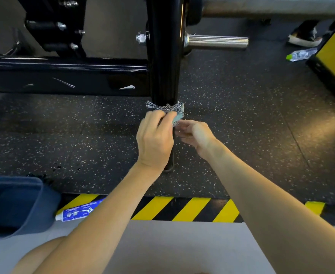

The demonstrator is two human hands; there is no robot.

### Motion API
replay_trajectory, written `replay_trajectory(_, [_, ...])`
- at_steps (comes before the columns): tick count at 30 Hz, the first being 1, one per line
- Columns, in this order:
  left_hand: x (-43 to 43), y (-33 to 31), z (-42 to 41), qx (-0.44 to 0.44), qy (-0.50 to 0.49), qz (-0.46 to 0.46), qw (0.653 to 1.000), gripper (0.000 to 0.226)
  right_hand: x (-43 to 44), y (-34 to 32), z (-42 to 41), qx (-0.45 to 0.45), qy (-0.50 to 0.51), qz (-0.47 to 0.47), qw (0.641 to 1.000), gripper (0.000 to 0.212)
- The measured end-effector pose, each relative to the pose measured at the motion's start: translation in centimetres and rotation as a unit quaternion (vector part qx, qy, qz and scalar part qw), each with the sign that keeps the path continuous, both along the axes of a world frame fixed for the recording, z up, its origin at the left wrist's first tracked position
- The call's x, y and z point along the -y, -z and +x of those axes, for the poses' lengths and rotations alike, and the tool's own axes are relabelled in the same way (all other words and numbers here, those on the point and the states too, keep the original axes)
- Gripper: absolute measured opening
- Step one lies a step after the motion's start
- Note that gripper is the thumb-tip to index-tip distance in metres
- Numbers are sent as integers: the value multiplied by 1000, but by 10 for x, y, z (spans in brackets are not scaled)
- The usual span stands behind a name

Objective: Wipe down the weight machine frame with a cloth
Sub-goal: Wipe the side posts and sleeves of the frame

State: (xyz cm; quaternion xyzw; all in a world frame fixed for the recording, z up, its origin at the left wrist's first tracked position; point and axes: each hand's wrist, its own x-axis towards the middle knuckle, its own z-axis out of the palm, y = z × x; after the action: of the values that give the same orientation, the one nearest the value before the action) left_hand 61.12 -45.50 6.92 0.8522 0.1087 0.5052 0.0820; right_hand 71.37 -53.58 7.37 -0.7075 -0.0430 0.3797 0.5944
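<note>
**Cloth wrapped at the foot of the black post**

In the middle of the frame, a grey-and-white speckled woven cloth (167, 107) is bunched round the bottom of the glossy black steel upright post (164, 56) of the weight machine frame. This is right where the post meets the dark speckled rubber floor (241, 125). The left hand (154, 139) sits just below it, fingers curled and pinching the near fold of the cloth against the post. That grip probably keeps the fabric tight on the metal so it can be dragged round the base. The right hand (196, 133) hovers just beside it on the right, fingers loosely spread and nearly straight, holding nothing (it looks poised to catch the cloth's free end, though I cannot tell whether a fingertip touches it).

To the left, the long black horizontal beam (63, 76) carries pale streaks and smears, so I judge it has yet to be wiped. A chrome cylindrical peg (216, 41) juts right from the post in the upper middle. At lower left sits a dark blue plastic bin (14, 204), with a white-and-blue squeeze tube (79, 211) lying by the yellow-and-black hazard stripe (182, 208). Both are within easy reach, so they are likely the cleaning supplies.
</note>
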Motion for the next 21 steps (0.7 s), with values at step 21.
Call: replay_trajectory(21, [1,13,-12,-24,3,-7,1000,32,-6,-18,-19,4,47,24,999,38])
